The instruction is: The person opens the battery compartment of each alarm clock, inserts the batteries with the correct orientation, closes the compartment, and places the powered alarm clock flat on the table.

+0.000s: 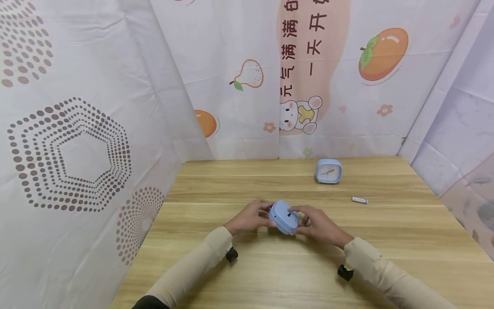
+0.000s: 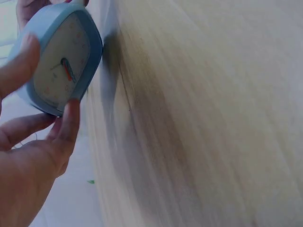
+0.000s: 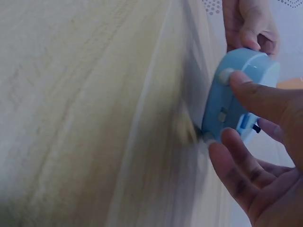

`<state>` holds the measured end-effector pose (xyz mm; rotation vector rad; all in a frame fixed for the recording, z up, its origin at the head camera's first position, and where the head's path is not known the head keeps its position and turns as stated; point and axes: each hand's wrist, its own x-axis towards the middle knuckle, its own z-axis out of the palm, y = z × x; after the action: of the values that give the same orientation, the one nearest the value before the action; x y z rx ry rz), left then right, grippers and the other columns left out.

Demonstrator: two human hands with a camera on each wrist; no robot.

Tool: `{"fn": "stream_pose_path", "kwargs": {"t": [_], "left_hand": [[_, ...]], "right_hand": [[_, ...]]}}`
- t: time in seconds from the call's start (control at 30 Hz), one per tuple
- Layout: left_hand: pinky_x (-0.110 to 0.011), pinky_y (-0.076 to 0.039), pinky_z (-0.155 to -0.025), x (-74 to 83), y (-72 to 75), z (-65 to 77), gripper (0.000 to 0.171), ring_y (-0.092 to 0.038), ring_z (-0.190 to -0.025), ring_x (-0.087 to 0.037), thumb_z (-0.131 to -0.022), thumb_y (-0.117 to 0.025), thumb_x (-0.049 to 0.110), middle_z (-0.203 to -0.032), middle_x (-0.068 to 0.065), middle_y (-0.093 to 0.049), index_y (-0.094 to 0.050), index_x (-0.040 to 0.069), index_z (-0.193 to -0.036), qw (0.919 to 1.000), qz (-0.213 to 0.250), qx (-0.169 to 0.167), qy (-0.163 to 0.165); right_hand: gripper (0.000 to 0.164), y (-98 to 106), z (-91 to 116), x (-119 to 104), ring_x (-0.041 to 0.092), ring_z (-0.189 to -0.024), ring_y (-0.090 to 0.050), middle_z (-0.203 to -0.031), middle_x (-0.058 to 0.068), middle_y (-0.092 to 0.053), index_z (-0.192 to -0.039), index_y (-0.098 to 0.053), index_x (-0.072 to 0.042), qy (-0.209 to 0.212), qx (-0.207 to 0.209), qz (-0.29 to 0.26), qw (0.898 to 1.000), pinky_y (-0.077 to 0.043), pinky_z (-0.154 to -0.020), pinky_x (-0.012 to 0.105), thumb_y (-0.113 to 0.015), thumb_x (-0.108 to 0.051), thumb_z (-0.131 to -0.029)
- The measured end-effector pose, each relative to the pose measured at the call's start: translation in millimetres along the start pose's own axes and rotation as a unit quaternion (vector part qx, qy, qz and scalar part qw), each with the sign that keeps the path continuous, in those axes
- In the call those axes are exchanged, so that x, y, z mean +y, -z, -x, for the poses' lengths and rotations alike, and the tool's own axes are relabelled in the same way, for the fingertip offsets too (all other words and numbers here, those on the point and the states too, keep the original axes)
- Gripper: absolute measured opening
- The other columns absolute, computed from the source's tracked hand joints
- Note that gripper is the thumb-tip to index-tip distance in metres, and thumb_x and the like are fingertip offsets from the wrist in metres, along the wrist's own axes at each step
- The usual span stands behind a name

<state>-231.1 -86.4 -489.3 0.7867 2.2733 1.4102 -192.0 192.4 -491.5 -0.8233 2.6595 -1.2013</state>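
Observation:
A light blue alarm clock (image 1: 281,218) is held low above the wooden table between both hands, its back turned up in the head view. My left hand (image 1: 251,218) grips it by the left side, thumb and fingers around the casing. On the opposite side my right hand (image 1: 319,225) holds it, a finger reaching onto the back near a small black knob. The left wrist view shows the clock's white face (image 2: 54,71) with a red hand. In the right wrist view, the right thumb and fingers sit by the pale feet (image 3: 226,75) on its casing.
A second light blue alarm clock (image 1: 328,171) stands farther back on the table, its dial facing forward. A small white battery-like cylinder (image 1: 359,200) lies right of the hands. Printed white curtains (image 1: 239,120) hang behind and beside the wooden table (image 1: 216,184).

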Motion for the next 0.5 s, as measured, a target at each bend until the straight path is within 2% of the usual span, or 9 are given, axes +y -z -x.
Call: {"fn": "stream_pose_path", "kwargs": {"t": [0.17, 0.33, 0.5], "left_hand": [[-0.031, -0.051, -0.100, 0.4, -3.3, -1.6, 0.062, -0.061, -0.116, -0.018, -0.088, -0.083, 0.010, -0.129, -0.005, -0.060, -0.059, 0.003, -0.144, 0.9996, 0.002, 0.029, -0.004], [-0.027, -0.052, -0.097, -1.6, -7.4, -2.7, 0.059, -0.061, -0.111, -0.016, -0.086, -0.084, 0.012, -0.121, -0.002, -0.061, -0.062, 0.004, -0.140, 0.9980, -0.035, 0.051, 0.004], [-0.024, -0.054, -0.090, -4.2, -12.8, -3.4, 0.055, -0.064, -0.102, -0.014, -0.084, -0.085, 0.011, -0.112, -0.002, -0.064, -0.065, 0.002, -0.135, 0.9948, -0.064, 0.078, 0.011]], "right_hand": [[0.064, -4, 0, 2, 0.013, -0.076, -0.060, -0.102, 0.000, -0.066, -0.139, -0.063, -0.014, -0.028, 0.023, -0.002, 0.999, -0.049, -0.064, 0.026, -0.089, -0.028, -0.082], [0.070, -5, 0, 2, 0.012, -0.076, -0.059, -0.107, 0.003, -0.066, -0.140, -0.062, -0.010, -0.035, 0.047, -0.002, 0.998, -0.049, -0.064, 0.027, -0.091, -0.028, -0.079], [0.071, -7, 0, 2, 0.012, -0.079, -0.058, -0.106, 0.007, -0.060, -0.138, -0.063, -0.004, -0.039, 0.064, 0.027, 0.997, -0.048, -0.067, 0.026, -0.091, -0.031, -0.078]]}}
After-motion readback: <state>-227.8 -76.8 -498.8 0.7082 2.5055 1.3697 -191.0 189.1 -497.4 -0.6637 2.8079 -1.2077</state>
